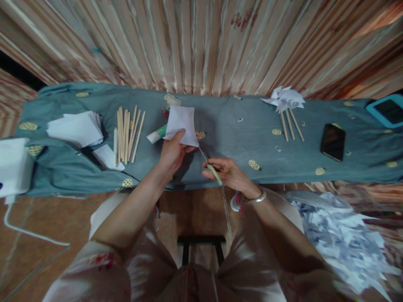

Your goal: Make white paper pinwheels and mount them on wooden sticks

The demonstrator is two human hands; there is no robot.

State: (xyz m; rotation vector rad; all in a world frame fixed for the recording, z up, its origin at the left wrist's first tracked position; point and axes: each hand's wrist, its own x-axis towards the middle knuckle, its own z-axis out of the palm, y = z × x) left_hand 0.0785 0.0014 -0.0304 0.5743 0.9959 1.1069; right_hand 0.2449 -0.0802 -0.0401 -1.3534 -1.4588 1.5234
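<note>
Between the thumb and fingers of my left hand (174,154) is a square sheet of white paper (181,121), held above the cloth. My right hand (227,171) grips a pair of scissors with pale green handles (214,174). The blades meet the paper's near right corner. Partly behind the paper lies a green and white tube (157,134). Left of it, thin wooden sticks (127,134) lie side by side, with a stack of white paper squares (75,128) farther left.
Paper pinwheels on sticks (287,100) lie at the right, near a black phone (333,141) and a blue-framed device (388,110). A white box with a cable (14,165) stands at the left end. White paper pieces (343,235) are heaped low at the right.
</note>
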